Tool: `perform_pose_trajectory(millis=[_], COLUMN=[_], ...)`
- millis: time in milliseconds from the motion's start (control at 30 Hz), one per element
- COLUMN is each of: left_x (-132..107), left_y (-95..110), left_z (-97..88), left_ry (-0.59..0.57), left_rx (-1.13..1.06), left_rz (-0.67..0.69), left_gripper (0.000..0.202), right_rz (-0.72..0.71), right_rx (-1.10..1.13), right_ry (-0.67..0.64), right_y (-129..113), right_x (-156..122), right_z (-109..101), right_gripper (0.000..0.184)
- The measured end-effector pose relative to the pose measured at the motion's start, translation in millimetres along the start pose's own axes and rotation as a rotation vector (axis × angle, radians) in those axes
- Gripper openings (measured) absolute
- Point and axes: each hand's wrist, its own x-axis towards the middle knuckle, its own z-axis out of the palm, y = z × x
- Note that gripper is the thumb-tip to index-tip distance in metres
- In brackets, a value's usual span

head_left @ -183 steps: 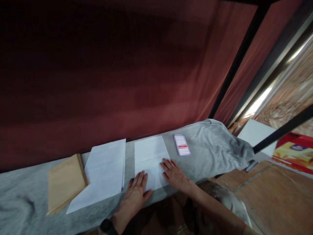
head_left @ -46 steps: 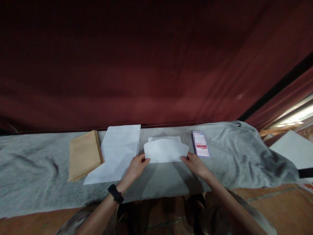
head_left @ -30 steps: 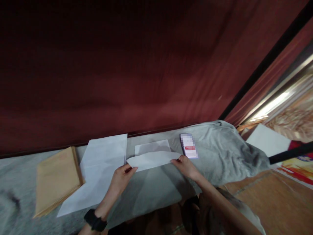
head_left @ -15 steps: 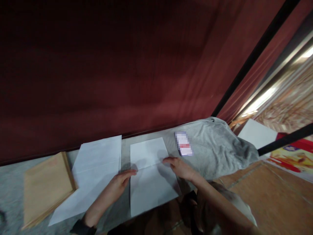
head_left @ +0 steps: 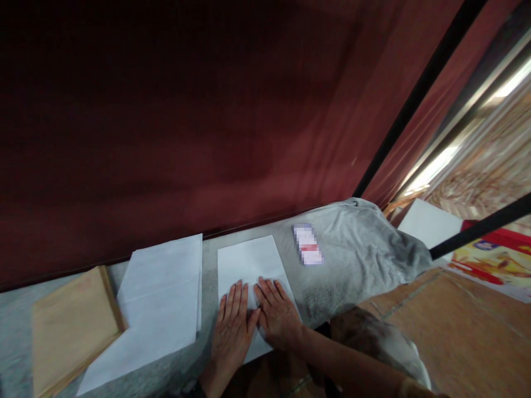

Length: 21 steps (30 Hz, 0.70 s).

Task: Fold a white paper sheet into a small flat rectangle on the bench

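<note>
A white sheet of paper lies flat and unfolded on the grey cloth-covered table. My left hand and my right hand lie side by side on its near half, palms down, fingers stretched out flat and pressing on the paper. Neither hand grips anything.
A stack of white sheets lies left of the paper, and brown envelopes further left. A small printed card pack sits to the right. A dark red curtain hangs behind; a white board and tiled floor are on the right.
The sheet, held folded by both hands a second ago, has been opened out flat. Both hands have moved to its near half and now press on it.
</note>
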Motion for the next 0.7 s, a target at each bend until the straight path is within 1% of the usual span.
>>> perform_pose_trajectory(millis=[133,233,300,367,467,533,567,633,700], left_x=[-5.7,-10.6,-10.0,-2.3,25.4,51.9,65.7,90.5,106.9], left_y=[-11.3,-16.1,-14.4,-6.6,14.6,27.6,31.3,30.5,19.3], left_z=[-1.7,-4.6,-4.9,-1.9,9.6,19.3,23.4,29.0,31.0], left_ry=[0.057,0.097,0.112,0.109,0.063,0.012,-0.02,-0.067,-0.092], left_rx=[0.04,0.041,0.034,0.006,-0.078,-0.123,-0.134,-0.137,-0.122], left_rz=[-0.07,-0.103,-0.112,-0.106,-0.045,-0.008,-0.022,-0.074,-0.117], left_gripper=[0.072,0.071,0.067,0.063,0.059,0.058,0.058,0.061,0.062], right_rz=[0.052,0.094,0.109,0.117,0.112,0.11,0.116,0.142,0.166], right_rx=[-0.041,-0.07,-0.082,-0.093,-0.111,-0.116,-0.114,-0.1,-0.077], right_ry=[0.047,0.073,0.083,0.091,0.11,0.113,0.11,0.095,0.071], right_y=[10.0,15.3,16.3,15.7,14.4,14.3,14.5,15.2,15.8], right_x=[0.5,-0.6,-1.3,-1.6,-1.4,-0.9,-0.6,-0.4,-0.9], right_z=[-4.6,-7.3,-7.7,-6.4,-1.5,2.9,5.0,8.0,8.7], right_gripper=[0.057,0.057,0.058,0.058,0.056,0.056,0.057,0.059,0.06])
